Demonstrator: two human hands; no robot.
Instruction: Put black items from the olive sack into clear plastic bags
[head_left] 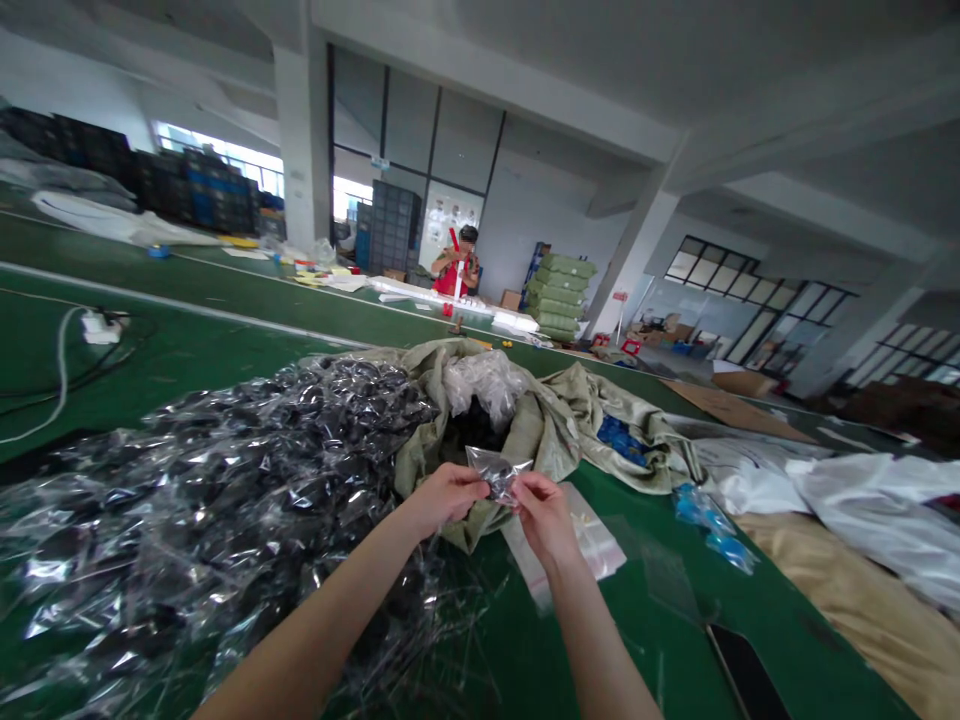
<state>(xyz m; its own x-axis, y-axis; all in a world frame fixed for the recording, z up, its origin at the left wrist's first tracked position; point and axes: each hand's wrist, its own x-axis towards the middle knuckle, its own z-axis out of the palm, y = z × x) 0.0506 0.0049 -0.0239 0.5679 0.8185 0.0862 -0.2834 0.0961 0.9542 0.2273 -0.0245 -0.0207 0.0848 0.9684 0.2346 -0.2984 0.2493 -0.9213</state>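
A small clear plastic bag (499, 470) with something dark in it is held up between both hands. My left hand (450, 495) pinches its left side, and my right hand (541, 510) grips the right side. Just behind them, an olive cloth sack (551, 430) lies open, with crumpled clear plastic (487, 385) at its mouth and a dark inside. To the left spreads a large heap of clear bags with dark round items (300, 480). Flat clear bags with a pale red edge (600, 540) lie beneath my right hand.
A phone (744, 672) lies at the lower right of the green table (480, 640). Another sack (652, 450) holds blue items; blue packets (712, 525) lie nearby. A white plug and cable (101, 328) sit left. A person in red (457, 275) is across the tables.
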